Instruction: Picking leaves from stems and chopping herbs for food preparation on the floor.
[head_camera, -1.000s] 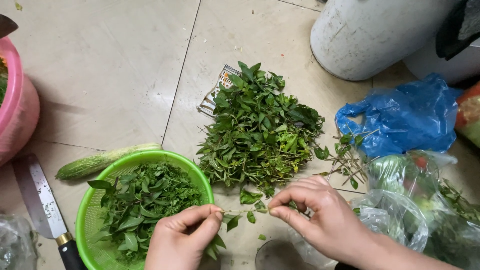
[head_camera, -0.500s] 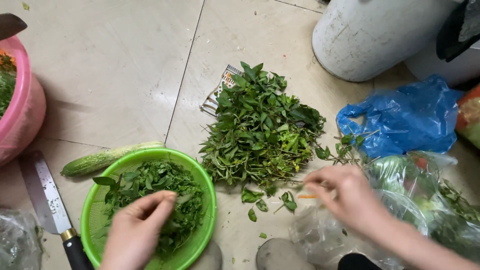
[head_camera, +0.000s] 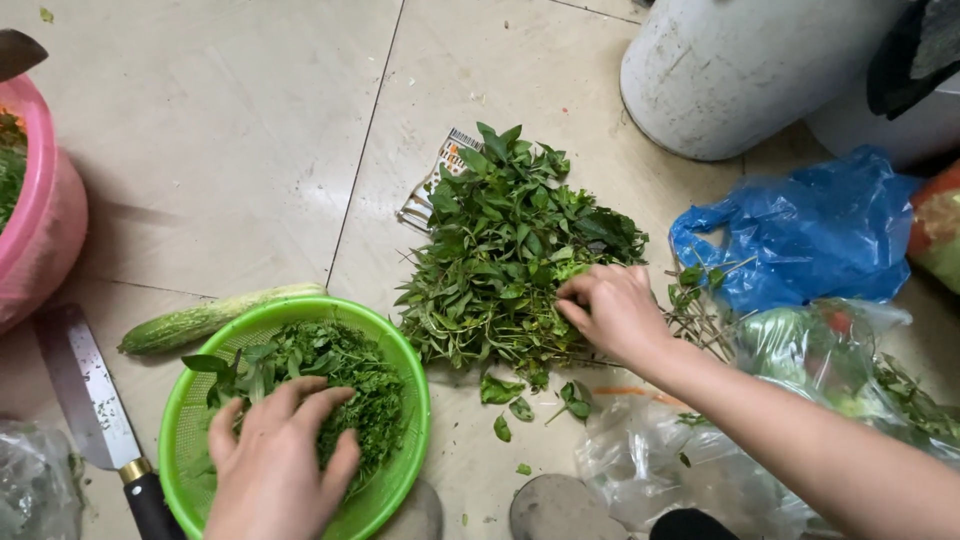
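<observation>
A heap of leafy green herb sprigs (head_camera: 505, 255) lies on the tiled floor. My right hand (head_camera: 612, 310) rests on the heap's right edge, fingers curled around some stems. A bright green plastic basket (head_camera: 405, 350) at the lower left holds picked leaves (head_camera: 335, 375). My left hand (head_camera: 280, 460) lies flat on those leaves, fingers spread. A few loose leaves (head_camera: 520, 405) are scattered on the floor between basket and heap.
A pale green gourd (head_camera: 215, 318) and a knife (head_camera: 100, 415) lie left of the basket. A pink basin (head_camera: 45, 215) stands at far left. A blue plastic bag (head_camera: 800, 235), clear bags with vegetables (head_camera: 830, 370) and a white bucket (head_camera: 740, 70) are on the right.
My left hand moved from near the right hand down into the green basket and spread over the leaves. My right hand moved up and left onto the herb heap.
</observation>
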